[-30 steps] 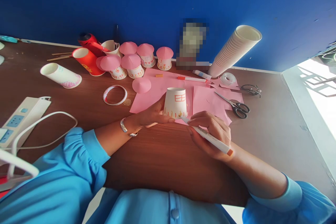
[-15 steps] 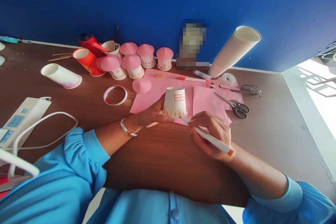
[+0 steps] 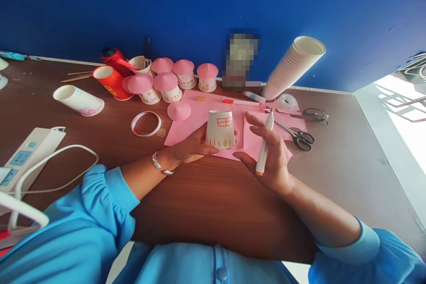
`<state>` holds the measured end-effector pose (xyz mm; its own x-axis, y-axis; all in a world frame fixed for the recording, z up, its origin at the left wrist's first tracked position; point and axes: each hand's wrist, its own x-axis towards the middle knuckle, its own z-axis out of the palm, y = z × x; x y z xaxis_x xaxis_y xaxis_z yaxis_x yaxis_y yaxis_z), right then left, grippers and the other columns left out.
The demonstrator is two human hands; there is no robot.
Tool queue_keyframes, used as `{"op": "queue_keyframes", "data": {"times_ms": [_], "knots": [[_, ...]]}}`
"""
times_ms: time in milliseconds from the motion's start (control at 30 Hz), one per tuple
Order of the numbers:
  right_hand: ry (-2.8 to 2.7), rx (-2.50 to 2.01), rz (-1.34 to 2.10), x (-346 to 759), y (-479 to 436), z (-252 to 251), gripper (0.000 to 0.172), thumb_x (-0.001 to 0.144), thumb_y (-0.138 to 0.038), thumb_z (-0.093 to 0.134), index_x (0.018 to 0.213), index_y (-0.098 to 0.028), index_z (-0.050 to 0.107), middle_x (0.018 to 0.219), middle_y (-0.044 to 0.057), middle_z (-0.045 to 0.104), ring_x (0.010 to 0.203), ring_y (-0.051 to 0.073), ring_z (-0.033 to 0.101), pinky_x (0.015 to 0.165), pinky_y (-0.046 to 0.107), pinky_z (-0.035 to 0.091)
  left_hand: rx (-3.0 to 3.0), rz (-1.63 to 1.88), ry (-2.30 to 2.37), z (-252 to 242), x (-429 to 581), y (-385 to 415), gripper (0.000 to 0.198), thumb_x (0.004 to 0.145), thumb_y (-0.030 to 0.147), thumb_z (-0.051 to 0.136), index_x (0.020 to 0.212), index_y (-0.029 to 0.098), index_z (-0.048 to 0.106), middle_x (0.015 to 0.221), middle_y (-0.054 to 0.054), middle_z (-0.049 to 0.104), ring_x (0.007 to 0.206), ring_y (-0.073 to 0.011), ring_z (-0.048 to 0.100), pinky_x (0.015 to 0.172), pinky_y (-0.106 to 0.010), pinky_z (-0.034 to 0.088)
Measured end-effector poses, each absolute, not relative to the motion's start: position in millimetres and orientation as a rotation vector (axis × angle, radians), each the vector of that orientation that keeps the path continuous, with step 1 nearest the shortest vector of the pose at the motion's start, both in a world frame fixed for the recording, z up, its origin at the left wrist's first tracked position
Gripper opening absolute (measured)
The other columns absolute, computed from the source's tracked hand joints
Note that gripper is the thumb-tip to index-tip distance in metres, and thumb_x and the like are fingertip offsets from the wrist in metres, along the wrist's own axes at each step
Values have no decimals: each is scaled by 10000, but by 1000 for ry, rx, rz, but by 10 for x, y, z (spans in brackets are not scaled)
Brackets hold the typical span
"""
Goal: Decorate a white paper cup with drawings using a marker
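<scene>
An upside-down white paper cup [image 3: 220, 129] is gripped low on its left side by my left hand [image 3: 195, 144], thumb along the rim. Drawn on it are a red-orange window and short marks near the rim. My right hand [image 3: 271, 155], thumb and index finger spread toward the cup, holds a white marker [image 3: 265, 144] with an orange end, its tip pointing up and away from the cup. Beneath lie pink paper sheets [image 3: 196, 124]. A pink paper cone [image 3: 179, 111] rests left of the cup, near several decorated cups with pink cone roofs [image 3: 166, 82].
Scissors [image 3: 301, 137], a red-capped marker [image 3: 241, 103], a glue stick [image 3: 254, 96] and clear tape [image 3: 286, 101] lie to the right. A tall cup stack [image 3: 294, 66] leans by the blue wall. At left are a tape ring [image 3: 145, 123], a tipped cup [image 3: 79, 100] and a power strip [image 3: 25, 155].
My right hand has drawn the marker off the cup and turned it so the tip points upward. Its fingers have spread. My left hand still holds the cup in nearly the same place.
</scene>
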<state>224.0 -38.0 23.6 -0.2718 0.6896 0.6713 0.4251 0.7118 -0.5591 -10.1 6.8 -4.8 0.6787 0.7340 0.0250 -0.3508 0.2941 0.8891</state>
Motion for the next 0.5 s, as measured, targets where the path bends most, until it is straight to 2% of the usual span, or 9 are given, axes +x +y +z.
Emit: {"op": "queue_keyframes", "data": {"times_ms": [67,167,233,333,400,500], "knots": [[-1952,-820,345,2242,-329,210,733,901,-272,862,1514,-275,460,1624,195,561,1546,394,521,1206,679,510,1055,717,430,-41,-120,71,555,812,321,870,1329,228,689,1352,-150,743,1245,-330,717,1069,-511,552],[-1996,-777,410,2247,-288,184,761,927,-370,838,1555,-285,416,1677,194,498,1601,396,443,1251,707,446,1100,616,369,-31,-151,81,577,807,337,862,1341,206,690,1350,-181,744,1259,-367,718,1047,-529,572],[-2025,-777,454,2252,-286,186,719,946,-402,814,1540,-294,423,1654,190,527,1585,388,467,1222,682,487,1116,556,322,-31,-164,87,603,792,351,867,1344,186,688,1339,-206,746,1253,-399,724,1033,-557,577],[-2056,-815,449,2258,-303,213,638,947,-423,812,1473,-301,472,1556,187,617,1451,378,606,1092,607,597,1121,523,320,-24,-152,83,694,782,382,878,1410,190,653,1384,-230,720,1295,-440,700,1041,-606,567],[-2067,-844,371,2255,-318,233,634,938,-426,820,1459,-293,484,1498,191,654,1355,374,661,1026,581,623,1150,563,367,-9,-117,70,797,759,371,908,1482,245,599,1479,-208,667,1373,-446,646,1056,-604,563],[-2090,-872,238,2235,-332,243,684,938,-404,819,1508,-271,464,1446,200,679,1323,384,661,1018,587,613,1274,704,480,22,-43,41,900,707,298,959,1514,319,561,1621,-143,560,1516,-431,505,1148,-578,514]]}}
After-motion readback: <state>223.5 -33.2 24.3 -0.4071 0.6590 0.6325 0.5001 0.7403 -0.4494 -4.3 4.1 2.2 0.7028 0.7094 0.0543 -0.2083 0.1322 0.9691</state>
